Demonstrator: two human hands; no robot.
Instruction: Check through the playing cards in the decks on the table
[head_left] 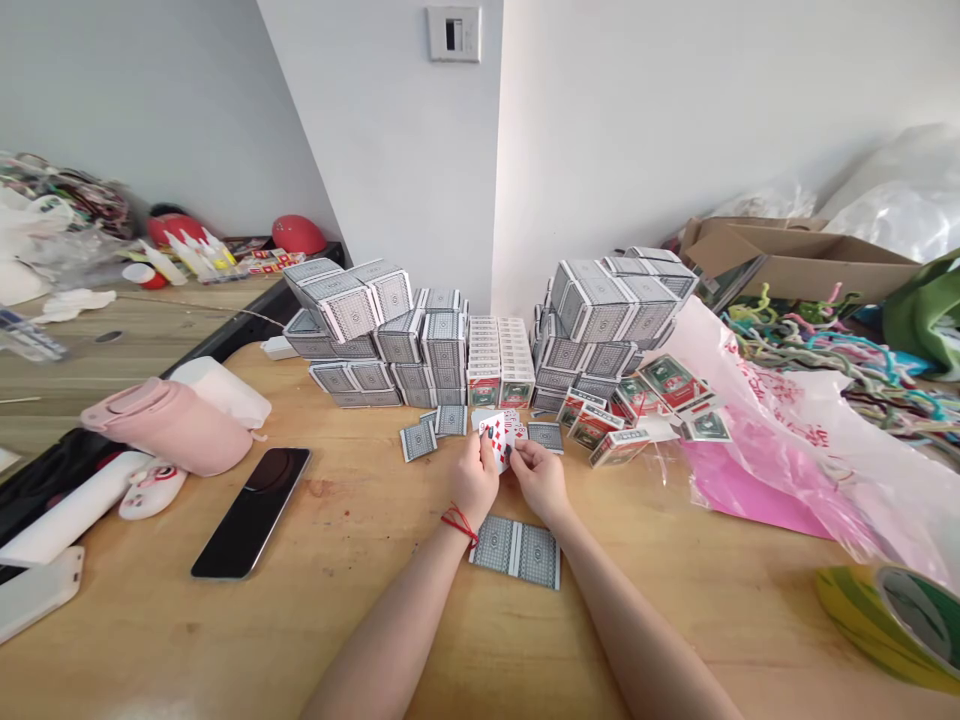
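Note:
Several playing cards (494, 432), face up with red diamonds showing, are pinched between both hands above the table. My left hand (475, 478), with a red string at the wrist, is closed on their left side. Closed at their right edge is my right hand (541, 482). Beneath my forearms lie two face-down grey-patterned cards or stacks (514, 552), side by side. Grey-backed cards (418, 440) rest left of the hands, and another face-down card (545, 437) is to the right. Directly behind stand rows of boxed decks (500, 360).
Grey-backed card stacks rise in piles on the left (375, 335) and right (611, 315). Loose red-and-green card boxes (637, 400) lie at right, beside pink plastic wrap (757, 490). A phone (252, 513) and pink tumbler (166, 425) are left; yellow tape (892, 620) is front right.

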